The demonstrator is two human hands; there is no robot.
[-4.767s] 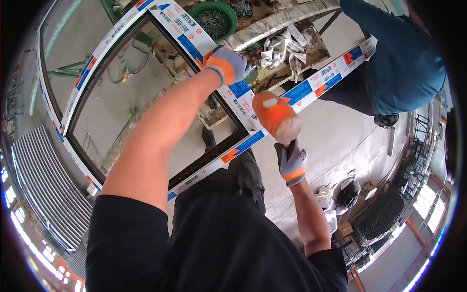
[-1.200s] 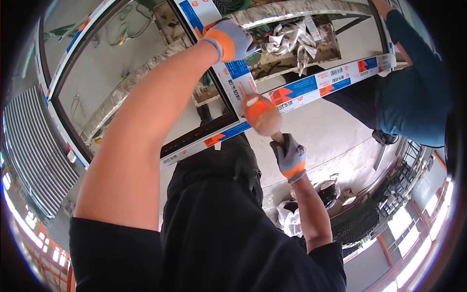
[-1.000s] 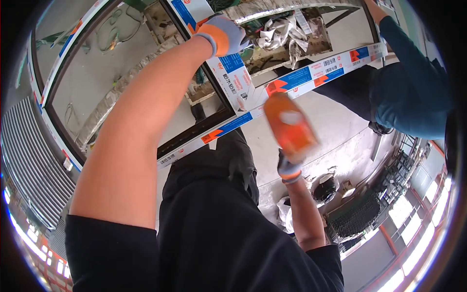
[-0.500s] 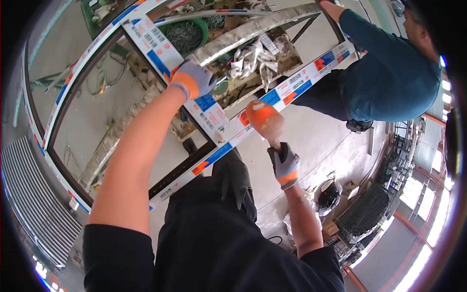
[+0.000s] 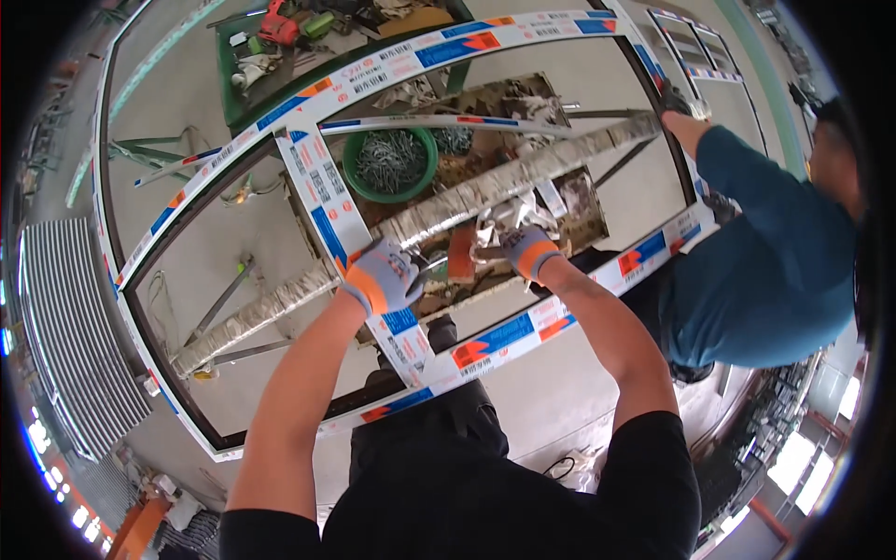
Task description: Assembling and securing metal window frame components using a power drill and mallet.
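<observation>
A large window frame [image 5: 485,349], covered with white, blue and orange film, lies across a wrapped support beam [image 5: 523,171]. My left hand [image 5: 381,276], in a grey and orange glove, is closed beside the frame's middle bar [image 5: 325,187]. A short, shiny metal piece [image 5: 434,263] sticks out from it to the right; its kind is unclear. My right hand [image 5: 532,252], gloved alike, grips the handle of a mallet [image 5: 460,254]. The mallet's orange-brown head is close to the metal piece's end; whether they touch cannot be made out.
A green basin [image 5: 433,168] of screws stands on a low board beyond the beam. White rags [image 5: 518,213] lie near my right hand. At the right a co-worker [image 5: 756,252] reaches to the frame's end. A green-edged cart [image 5: 229,89] holds tools; ribbed metal profiles [image 5: 75,327] are stacked left.
The mallet has swung from over the frame's near edge leftward and inward to the metal piece by my left hand. My view has shifted, showing more of the far side.
</observation>
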